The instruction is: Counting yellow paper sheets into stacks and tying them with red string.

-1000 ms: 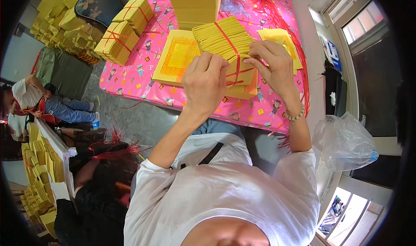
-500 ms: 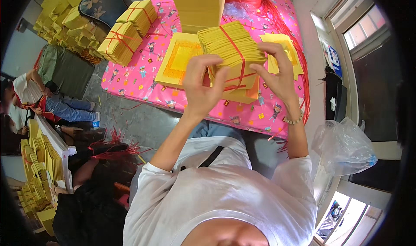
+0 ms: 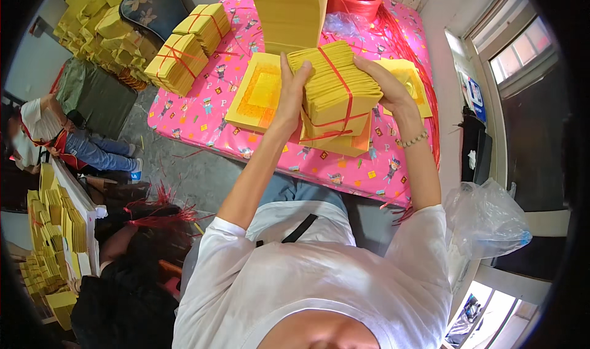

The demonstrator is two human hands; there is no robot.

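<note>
Between my hands is a thick bundle of folded yellow paper [image 3: 316, 87], bound crosswise with red plastic string [image 3: 348, 97]. My left hand [image 3: 291, 97] presses against its left side, thumb near the top edge. On the opposite side my right hand [image 3: 393, 91], with a beaded bracelet at the wrist, clasps the bundle. Under and in front of it shows a yellow sheet with an orange print [image 3: 353, 143]. A yellow sheet with an orange-framed square [image 3: 258, 94] lies to the left, and another printed yellow sheet [image 3: 407, 78] lies beyond my right hand.
The pink patterned table [image 3: 203, 127] holds two tied yellow bundles [image 3: 175, 63] at left and a tall yellow board or carton [image 3: 287, 17] behind. Red string [image 3: 353, 1] lies coiled at the back. A clear plastic bag [image 3: 488, 217] sits right. Another person [image 3: 92, 140] is at left.
My hands have gone from curled fingers at the bundle's front corners to flatter holds along its two sides. The view has shifted slightly.
</note>
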